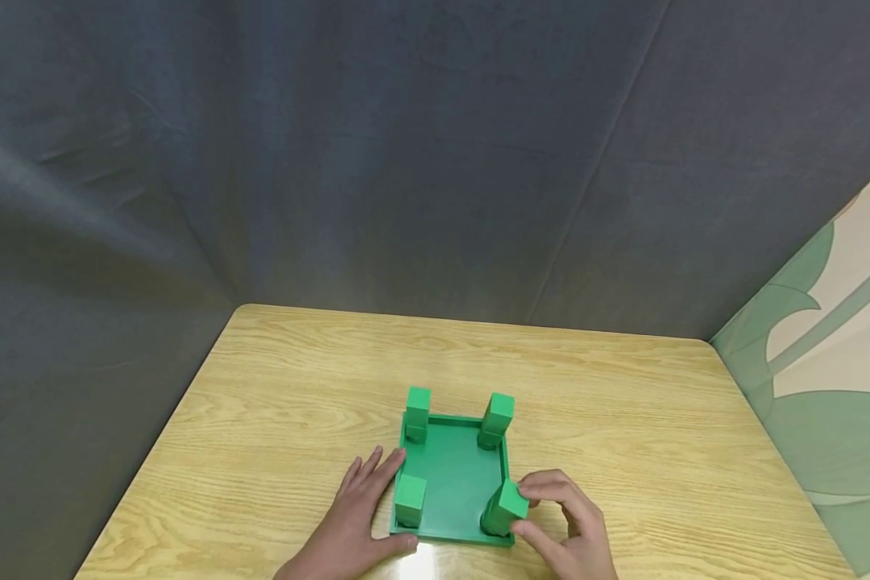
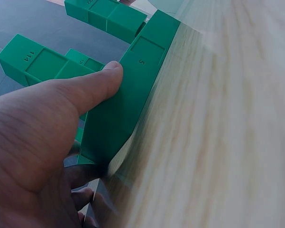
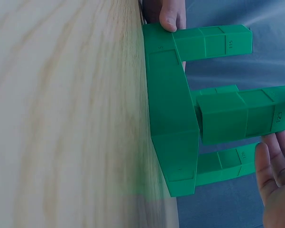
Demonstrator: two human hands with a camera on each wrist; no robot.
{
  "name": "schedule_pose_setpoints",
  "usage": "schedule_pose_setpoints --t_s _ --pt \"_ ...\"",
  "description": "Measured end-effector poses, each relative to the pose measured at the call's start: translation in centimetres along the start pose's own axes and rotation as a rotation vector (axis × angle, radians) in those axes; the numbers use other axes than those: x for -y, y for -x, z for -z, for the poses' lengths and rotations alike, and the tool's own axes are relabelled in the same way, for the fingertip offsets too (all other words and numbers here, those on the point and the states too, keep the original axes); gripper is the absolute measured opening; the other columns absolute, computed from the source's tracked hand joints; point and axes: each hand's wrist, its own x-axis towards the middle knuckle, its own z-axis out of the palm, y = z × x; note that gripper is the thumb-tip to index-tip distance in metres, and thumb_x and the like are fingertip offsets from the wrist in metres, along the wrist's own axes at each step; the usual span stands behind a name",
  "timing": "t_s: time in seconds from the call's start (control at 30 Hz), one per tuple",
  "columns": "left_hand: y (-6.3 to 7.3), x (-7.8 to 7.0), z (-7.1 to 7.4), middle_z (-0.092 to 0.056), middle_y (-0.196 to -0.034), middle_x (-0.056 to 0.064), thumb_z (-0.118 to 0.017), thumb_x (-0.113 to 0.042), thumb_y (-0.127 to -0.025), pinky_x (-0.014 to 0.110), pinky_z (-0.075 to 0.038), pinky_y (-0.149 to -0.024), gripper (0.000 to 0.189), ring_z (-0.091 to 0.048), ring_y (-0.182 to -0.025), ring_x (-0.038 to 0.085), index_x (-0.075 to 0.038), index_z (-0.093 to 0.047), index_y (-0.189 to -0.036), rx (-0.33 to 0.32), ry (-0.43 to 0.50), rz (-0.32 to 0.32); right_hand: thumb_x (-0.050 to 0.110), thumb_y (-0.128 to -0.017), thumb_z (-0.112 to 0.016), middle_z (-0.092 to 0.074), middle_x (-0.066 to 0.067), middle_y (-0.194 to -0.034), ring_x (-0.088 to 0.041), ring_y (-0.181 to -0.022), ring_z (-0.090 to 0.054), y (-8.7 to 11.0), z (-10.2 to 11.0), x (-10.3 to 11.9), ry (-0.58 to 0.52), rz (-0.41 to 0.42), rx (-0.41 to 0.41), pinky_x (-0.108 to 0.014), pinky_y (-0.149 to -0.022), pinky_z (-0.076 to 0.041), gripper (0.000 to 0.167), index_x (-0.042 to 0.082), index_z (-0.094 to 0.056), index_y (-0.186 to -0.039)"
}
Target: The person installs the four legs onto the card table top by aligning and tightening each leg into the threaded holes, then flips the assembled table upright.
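Note:
A shallow square green tray (image 1: 453, 483) lies on the table, with a green block post standing at each corner. My left hand (image 1: 348, 528) holds the tray's near left corner, thumb (image 2: 92, 88) on the front wall and fingers along the left side. By that hand stands the near left post (image 1: 409, 501). My right hand (image 1: 578, 524) pinches the top of the near right post (image 1: 504, 507) between thumb and fingers. That post leans outward, and a dark gap shows at its foot in the right wrist view. Numbers are embossed on the posts.
Two more posts rise at the back, the far left post (image 1: 418, 412) and the far right post (image 1: 497, 416). The wood-grain table (image 1: 297, 370) meets a dark cloth (image 1: 406, 161) behind and at left. A patterned green and cream cloth (image 1: 834, 387) hangs at right.

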Motion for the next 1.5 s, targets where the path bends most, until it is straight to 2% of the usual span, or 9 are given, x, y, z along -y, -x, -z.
schedule_pose_setpoints --t_s 0.27,0.43,0.53,0.73,0.87,0.97,1.1,1.37,1.5 --pt "0.05 0.16 -0.14 -0.036 -0.18 0.005 -0.086 -0.064 -0.089 0.032 0.006 -0.137 0.11 -0.02 -0.169 0.045 -0.03 -0.029 -0.178 -0.027 -0.015 -0.012 -0.025 -0.086 -0.073 -0.069 -0.017 -0.122 -0.019 -0.105 -0.066 0.19 0.11 0.26 0.023 -0.039 0.03 -0.027 -0.083 -0.056 0.037 -0.014 -0.067 -0.121" --pt "-0.02 -0.01 -0.08 -0.036 -0.18 0.006 -0.086 -0.064 -0.089 0.054 0.001 -0.136 0.111 -0.019 -0.169 0.044 -0.03 -0.029 -0.178 -0.025 -0.007 -0.005 -0.034 -0.079 -0.064 -0.07 -0.02 -0.133 -0.018 -0.12 -0.069 0.22 0.19 0.43 0.021 -0.067 0.037 -0.023 -0.092 -0.057 0.047 -0.013 -0.065 -0.121" --pt "-0.04 0.07 -0.12 -0.036 -0.18 0.006 -0.087 -0.063 -0.089 0.052 0.002 -0.137 0.111 -0.019 -0.169 0.045 -0.03 -0.03 -0.178 -0.026 0.0 -0.003 -0.033 -0.084 -0.063 -0.069 -0.024 -0.143 -0.022 -0.135 -0.067 0.16 0.27 0.33 -0.015 -0.06 0.053 -0.024 -0.109 -0.054 0.043 -0.013 -0.064 -0.122" --pt "-0.07 0.3 -0.18 -0.035 -0.18 0.007 -0.087 -0.064 -0.089 0.019 0.012 -0.132 0.112 -0.018 -0.169 0.044 -0.029 -0.029 -0.178 -0.016 0.012 0.011 -0.032 -0.087 -0.063 -0.073 -0.025 -0.14 -0.024 -0.137 -0.067 0.15 0.15 0.21 -0.042 -0.053 0.066 -0.026 -0.118 -0.049 0.039 -0.013 -0.062 -0.121" --pt "-0.15 0.33 -0.14 -0.033 -0.181 0.006 -0.086 -0.064 -0.089 0.019 0.012 -0.131 0.113 -0.015 -0.17 0.042 -0.028 -0.028 -0.178 0.006 0.018 0.022 -0.034 -0.083 -0.065 -0.074 -0.021 -0.135 -0.021 -0.13 -0.068 0.32 0.13 0.29 -0.026 -0.072 0.056 -0.024 -0.112 -0.051 0.042 -0.012 -0.063 -0.119" --pt "-0.12 0.25 -0.11 -0.034 -0.181 0.005 -0.086 -0.063 -0.089 0.044 0.005 -0.137 0.112 -0.016 -0.17 0.043 -0.029 -0.028 -0.178 0.006 0.009 0.017 -0.032 -0.084 -0.069 -0.073 -0.02 -0.133 -0.02 -0.127 -0.068 0.47 0.14 0.25 -0.023 -0.075 0.047 -0.023 -0.109 -0.052 0.041 -0.011 -0.063 -0.118" --pt "-0.09 0.07 -0.08 -0.035 -0.181 0.004 -0.087 -0.063 -0.089 0.065 -0.002 -0.133 0.111 -0.017 -0.17 0.043 -0.03 -0.029 -0.178 0.001 -0.005 0.009 -0.027 -0.084 -0.077 -0.071 -0.02 -0.127 -0.018 -0.12 -0.068 0.57 0.07 0.11 -0.022 -0.067 0.028 -0.022 -0.107 -0.053 0.037 -0.011 -0.062 -0.114" --pt "0.0 -0.02 -0.05 -0.035 -0.18 0.005 -0.087 -0.064 -0.089 0.059 -0.001 -0.134 0.111 -0.018 -0.169 0.044 -0.03 -0.03 -0.178 -0.004 -0.002 0.008 0.001 -0.089 -0.092 -0.066 -0.014 -0.114 -0.015 -0.102 -0.062 0.48 -0.14 0.01 0.086 -0.05 0.015 -0.024 -0.083 -0.055 0.037 -0.009 -0.067 -0.115" --pt "0.01 -0.05 -0.03 -0.036 -0.18 0.005 -0.086 -0.064 -0.089 0.058 -0.001 -0.134 0.11 -0.018 -0.169 0.044 -0.03 -0.03 -0.177 -0.005 -0.005 0.008 -0.002 -0.089 -0.091 -0.066 -0.014 -0.115 -0.017 -0.105 -0.062 0.53 -0.16 -0.17 0.07 -0.031 0.018 -0.023 -0.088 -0.054 0.036 -0.01 -0.068 -0.116"
